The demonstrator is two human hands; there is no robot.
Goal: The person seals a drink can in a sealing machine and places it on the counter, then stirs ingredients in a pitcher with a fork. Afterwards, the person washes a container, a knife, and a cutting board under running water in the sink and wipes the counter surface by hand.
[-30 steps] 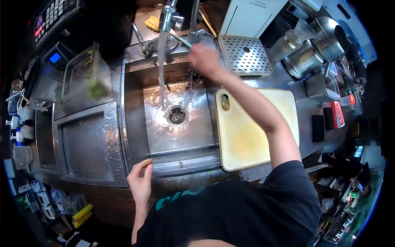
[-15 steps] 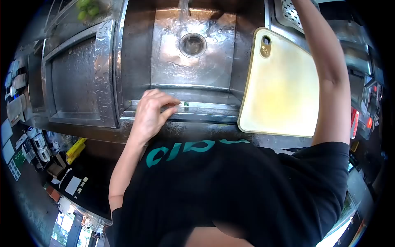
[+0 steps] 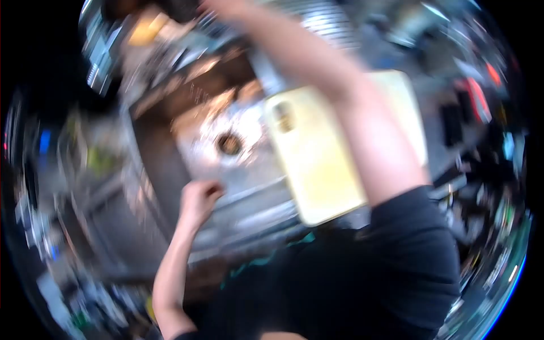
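The whole view is smeared by motion. My left hand (image 3: 200, 201) hangs over the near left part of the metal sink (image 3: 156, 156), its fingers curled and too blurred to read. My right hand (image 3: 226, 7) reaches past the sink's far edge, at the top of the view, and what it holds, if anything, cannot be made out. My right forearm crosses above a pale yellow cutting board (image 3: 320, 170), which lies right of the sink. The round drain (image 3: 229, 144) shows in the sink's floor.
A yellow cloth-like thing (image 3: 146, 29) lies beyond the sink. A blurred container with green things (image 3: 101, 160) stands on the left. A ridged metal tray (image 3: 326, 25) is at the far right, and red and black items (image 3: 475, 101) lie right of the board.
The view has swung and tilted, so the sink's far side shows again. My right hand, out of view half a second ago, is back at the top. My left hand remains near the sink's front.
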